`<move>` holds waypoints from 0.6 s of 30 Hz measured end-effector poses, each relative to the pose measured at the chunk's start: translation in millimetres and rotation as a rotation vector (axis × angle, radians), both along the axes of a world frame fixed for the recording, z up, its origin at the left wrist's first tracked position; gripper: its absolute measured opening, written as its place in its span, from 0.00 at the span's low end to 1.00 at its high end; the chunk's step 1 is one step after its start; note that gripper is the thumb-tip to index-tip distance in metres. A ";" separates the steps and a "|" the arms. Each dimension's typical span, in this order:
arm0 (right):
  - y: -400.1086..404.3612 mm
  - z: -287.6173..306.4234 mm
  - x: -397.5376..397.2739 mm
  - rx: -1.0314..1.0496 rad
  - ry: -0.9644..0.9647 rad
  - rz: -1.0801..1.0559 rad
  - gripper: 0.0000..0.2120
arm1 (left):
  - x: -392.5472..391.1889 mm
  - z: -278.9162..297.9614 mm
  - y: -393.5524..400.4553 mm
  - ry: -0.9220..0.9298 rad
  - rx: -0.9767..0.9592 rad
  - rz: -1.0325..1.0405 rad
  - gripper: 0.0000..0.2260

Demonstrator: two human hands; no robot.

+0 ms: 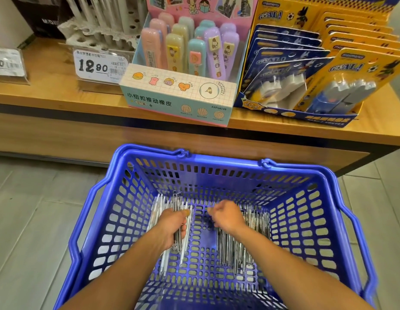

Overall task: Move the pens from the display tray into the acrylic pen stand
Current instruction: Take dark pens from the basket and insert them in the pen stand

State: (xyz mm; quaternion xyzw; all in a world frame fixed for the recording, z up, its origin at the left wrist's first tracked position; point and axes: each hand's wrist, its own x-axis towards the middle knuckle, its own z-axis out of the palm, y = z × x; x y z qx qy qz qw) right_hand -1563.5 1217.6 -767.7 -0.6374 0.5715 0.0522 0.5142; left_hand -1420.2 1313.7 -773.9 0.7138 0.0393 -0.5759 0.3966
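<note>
Hands down in the blue basket [217,166], and that's where we find the pens. Our left hand [172,222] has its fingers [183,229] curled round a bundle of pens [180,240], thumb laid across the top, the barrels pointing away from us and back toward us out of either side of the fist. More pale pens lie loose under and beside that bundle on the basket floor, left of centre.

Our right hand [228,217] sits just across the gap, knuckles up, fingers bent downward over a second pile of clear pens [235,249] lying lengthwise on the basket floor, right of centre. Whether those fingers actually hold any pen we cannot tell; the tips are hidden under the hand. The two hands are near each other but apart, with bare basket mesh between them.

The basket stands on the grey tiled floor [38,220], its handles folded down along the rim. Beyond it runs a wooden surface [60,101] carrying shop stock: a pastel display box [176,99] of push erasers in pink, yellow, teal and purple, and to its right a blue and yellow display box [328,117] of carded packs printed GOAL. Further left we see a price tag [94,66] reading 12.90, with a rack of white pens [100,21] standing upright behind it.
</note>
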 end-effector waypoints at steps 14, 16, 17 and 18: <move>41.9 -35.3 -8.2 -0.237 0.522 0.408 0.08 | -5.0 -3.7 -1.7 0.019 -0.039 -0.005 0.23; 43.8 -36.8 -7.8 -0.237 0.506 0.379 0.09 | -7.1 -3.1 -2.5 0.019 -0.046 -0.007 0.26; 44.1 -37.6 -8.0 -0.243 0.507 0.364 0.10 | -8.3 -1.8 -2.8 0.022 -0.048 -0.012 0.27; 44.5 -38.5 -7.8 -0.256 0.510 0.357 0.11 | -9.3 -0.9 -2.6 0.021 -0.050 -0.020 0.28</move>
